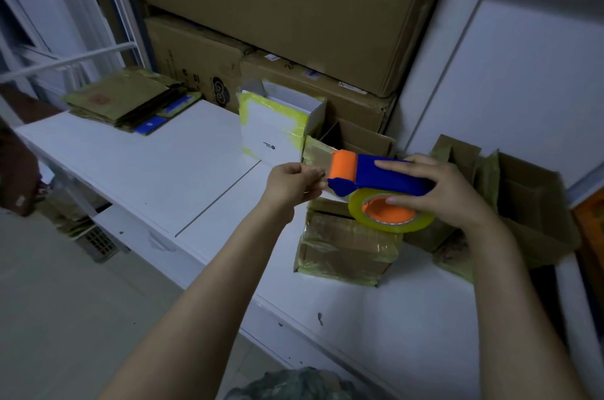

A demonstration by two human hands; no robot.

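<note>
My right hand [447, 193] grips a blue and orange tape dispenser [379, 175] with a roll of clear yellowish tape [389, 213], held above a small taped cardboard box [346, 246] on the white table [163, 167]. The fingers lie over the blue body and the thumb presses the roll's orange core. My left hand [292, 184] is just left of the dispenser's orange roller, its fingertips pinching what looks like the loose end of the tape; the strip itself is barely visible.
A white box edged with yellow tape [277, 125] stands behind. Open cardboard boxes [523, 203] sit at the right, flattened cartons [130, 102] at the back left. Large stacked cartons [277, 14] fill the wall behind. A plastic crate [98, 242] is on the floor.
</note>
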